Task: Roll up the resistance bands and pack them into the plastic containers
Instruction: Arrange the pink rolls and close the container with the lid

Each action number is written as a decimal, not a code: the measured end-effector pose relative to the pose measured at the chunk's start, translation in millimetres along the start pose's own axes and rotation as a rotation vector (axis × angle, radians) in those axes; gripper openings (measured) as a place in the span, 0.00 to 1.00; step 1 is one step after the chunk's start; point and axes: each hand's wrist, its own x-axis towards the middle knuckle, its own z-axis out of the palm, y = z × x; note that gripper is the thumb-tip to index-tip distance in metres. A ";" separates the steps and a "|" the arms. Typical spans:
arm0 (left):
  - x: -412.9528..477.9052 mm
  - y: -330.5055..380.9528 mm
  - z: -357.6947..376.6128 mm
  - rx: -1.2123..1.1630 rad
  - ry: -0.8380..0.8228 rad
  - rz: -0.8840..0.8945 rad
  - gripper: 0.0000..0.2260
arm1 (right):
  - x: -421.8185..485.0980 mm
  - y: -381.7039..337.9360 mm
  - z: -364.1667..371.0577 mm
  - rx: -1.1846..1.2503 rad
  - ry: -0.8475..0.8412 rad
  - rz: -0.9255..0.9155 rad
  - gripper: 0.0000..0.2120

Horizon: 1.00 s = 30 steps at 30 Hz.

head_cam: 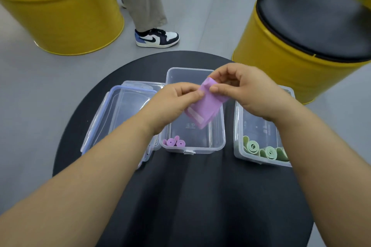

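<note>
A flat purple resistance band point(202, 109) hangs above the middle clear container point(217, 144). My left hand point(172, 104) pinches its top left edge with thumb and fingers, and my right hand point(245, 90) pinches its top right edge. Rolled purple bands point(174, 142) lie in the near left corner of that middle container. In the right clear container point(239, 152), rolled green bands point(265, 151) sit at its near end.
Clear lids with blue clips point(118, 114) are stacked left of the middle container on the round black table point(190, 196). Two yellow drum stools point(66, 22) point(301, 42) stand beyond the table, and a person's leg and sneaker point(156, 37) are between them.
</note>
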 end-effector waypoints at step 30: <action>-95.2 39.5 8.9 -0.191 -0.046 -0.218 0.24 | -114.9 -69.4 8.7 -0.032 -0.144 -0.030 0.36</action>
